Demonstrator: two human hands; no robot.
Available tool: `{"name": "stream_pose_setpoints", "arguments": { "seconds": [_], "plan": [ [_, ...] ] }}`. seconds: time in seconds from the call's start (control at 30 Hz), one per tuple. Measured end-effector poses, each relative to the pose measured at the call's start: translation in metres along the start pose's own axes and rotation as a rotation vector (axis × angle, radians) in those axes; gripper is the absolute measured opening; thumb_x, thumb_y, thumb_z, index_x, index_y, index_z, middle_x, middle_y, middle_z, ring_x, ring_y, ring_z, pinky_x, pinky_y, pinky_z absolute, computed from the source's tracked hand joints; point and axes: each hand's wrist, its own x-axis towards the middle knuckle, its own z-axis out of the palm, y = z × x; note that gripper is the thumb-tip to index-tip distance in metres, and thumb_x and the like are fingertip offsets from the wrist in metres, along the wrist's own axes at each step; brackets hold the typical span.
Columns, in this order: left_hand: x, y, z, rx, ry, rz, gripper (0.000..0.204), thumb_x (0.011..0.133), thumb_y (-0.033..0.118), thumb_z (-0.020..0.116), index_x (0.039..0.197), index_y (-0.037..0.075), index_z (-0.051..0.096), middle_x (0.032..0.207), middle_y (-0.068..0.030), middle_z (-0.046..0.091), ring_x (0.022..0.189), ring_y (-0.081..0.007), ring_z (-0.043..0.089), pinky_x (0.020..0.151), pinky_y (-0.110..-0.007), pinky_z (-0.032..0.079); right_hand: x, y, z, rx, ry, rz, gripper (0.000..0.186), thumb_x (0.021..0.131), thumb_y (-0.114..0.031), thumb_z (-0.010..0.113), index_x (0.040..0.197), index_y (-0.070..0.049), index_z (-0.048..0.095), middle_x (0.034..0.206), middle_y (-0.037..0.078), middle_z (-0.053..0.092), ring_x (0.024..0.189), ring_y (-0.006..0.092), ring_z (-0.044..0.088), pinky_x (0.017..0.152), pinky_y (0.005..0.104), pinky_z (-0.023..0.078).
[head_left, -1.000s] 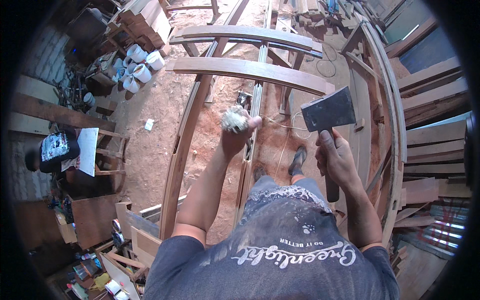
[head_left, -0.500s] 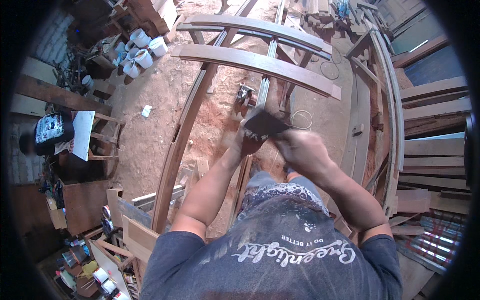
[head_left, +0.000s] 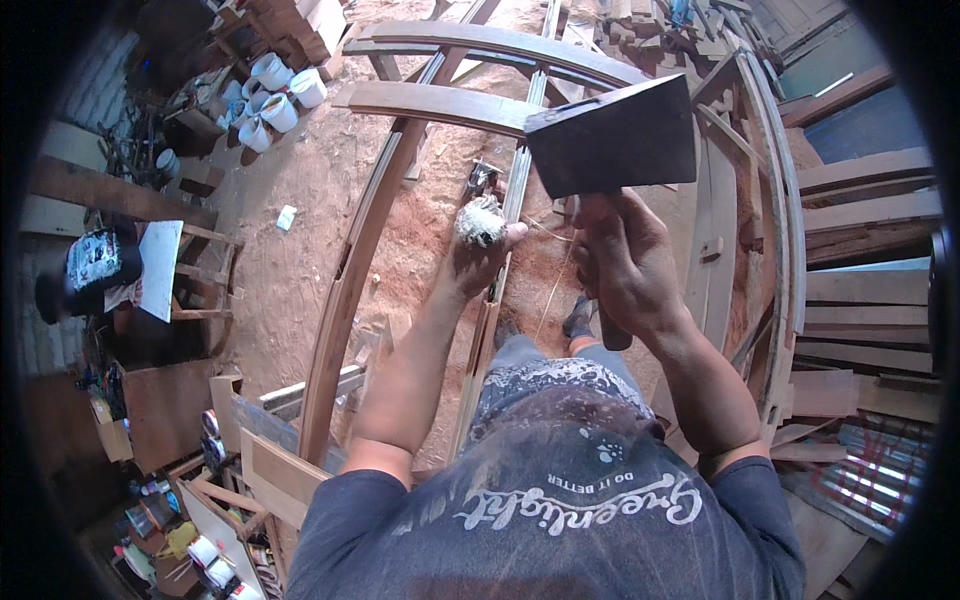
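My left hand (head_left: pixel 470 255) grips an upright tool with a frayed, pale top (head_left: pixel 480 220), held over a long grooved wooden rail (head_left: pixel 515 185); its lower end is hidden by my hand. My right hand (head_left: pixel 632 265) is wrapped round the handle of a black mallet (head_left: pixel 612 135), whose broad head is raised up and to the right of the pale top, apart from it. A metal power tool (head_left: pixel 482 178), partly hidden, lies just beyond my left hand, beside the rail. Two curved boards (head_left: pixel 440 103) lie across the rails farther off.
A person (head_left: pixel 100 265) is at the left beside a white board (head_left: pixel 160 270) and a wooden stand. White buckets (head_left: pixel 280 110) cluster at the upper left. Stacked planks (head_left: pixel 865 287) and leaning frames line the right. A thin cable runs over the sawdust-covered floor.
The mallet came down onto the top of the tool in my left hand half a second ago and has since swung up and right. My left hand has shifted only slightly.
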Motion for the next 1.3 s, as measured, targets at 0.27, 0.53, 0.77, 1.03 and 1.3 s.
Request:
{"name": "stream_pose_setpoints", "arguments": {
  "seconds": [0.27, 0.53, 0.77, 1.03, 1.3],
  "plan": [
    [-0.015, -0.005, -0.001, 0.002, 0.098, 0.377, 0.029, 0.090, 0.026, 0.069, 0.078, 0.004, 0.053, 0.069, -0.0066, 0.053, 0.066, -0.0279, 0.052, 0.064, -0.045, 0.041, 0.001, -0.042, 0.003, 0.127, -0.019, -0.092, 0.035, 0.105, -0.038, 0.053, 0.110, -0.003, 0.053, 0.066, -0.002, 0.048, 0.053, 0.0064, 0.045, 0.043, 0.0235, 0.037],
    [-0.038, -0.011, 0.010, -0.048, 0.010, 0.305, 0.024, 0.093, 0.026, 0.066, 0.106, 0.006, 0.067, 0.095, -0.0137, 0.065, 0.088, -0.0312, 0.063, 0.078, -0.042, 0.051, 0.003, 0.022, -0.003, -0.868, -0.332, 0.033, 0.032, 0.099, -0.031, 0.058, 0.113, -0.003, 0.062, 0.091, 0.022, 0.070, 0.089, 0.0431, 0.069, 0.079, 0.0513, 0.052],
    [-0.035, -0.005, 0.003, 0.090, -0.008, 0.296, 0.028, 0.092, 0.028, 0.067, 0.074, 0.007, 0.061, 0.068, -0.0091, 0.059, 0.065, -0.0287, 0.060, 0.061, -0.046, 0.045, 0.002, 0.003, 0.007, -0.373, -0.082, -0.424, 0.029, 0.101, -0.027, 0.058, 0.114, -0.002, 0.064, 0.089, 0.022, 0.070, 0.085, 0.0340, 0.071, 0.077, 0.0423, 0.053],
    [-0.032, 0.003, 0.034, 0.343, 0.376, 0.347, 0.009, 0.089, 0.016, 0.065, 0.083, 0.009, 0.066, 0.074, -0.0117, 0.065, 0.068, -0.0332, 0.064, 0.060, -0.045, 0.051, -0.010, 0.057, -0.017, -0.537, -0.053, 0.004, 0.038, 0.103, -0.039, 0.056, 0.095, -0.002, 0.054, 0.062, 0.013, 0.053, 0.055, 0.0215, 0.056, 0.056, 0.0405, 0.047],
    [0.021, 0.020, 0.002, -0.410, 0.103, -0.141, 0.025, 0.091, 0.027, 0.068, 0.086, 0.003, 0.067, 0.073, -0.0024, 0.059, 0.064, -0.0146, 0.053, 0.057, -0.032, 0.044, -0.028, 0.019, -0.030, 0.064, 0.201, 0.249, 0.039, 0.104, -0.046, 0.052, 0.094, -0.009, 0.049, 0.060, -0.003, 0.045, 0.045, 0.0055, 0.042, 0.039, 0.0232, 0.036]
  ]
}}
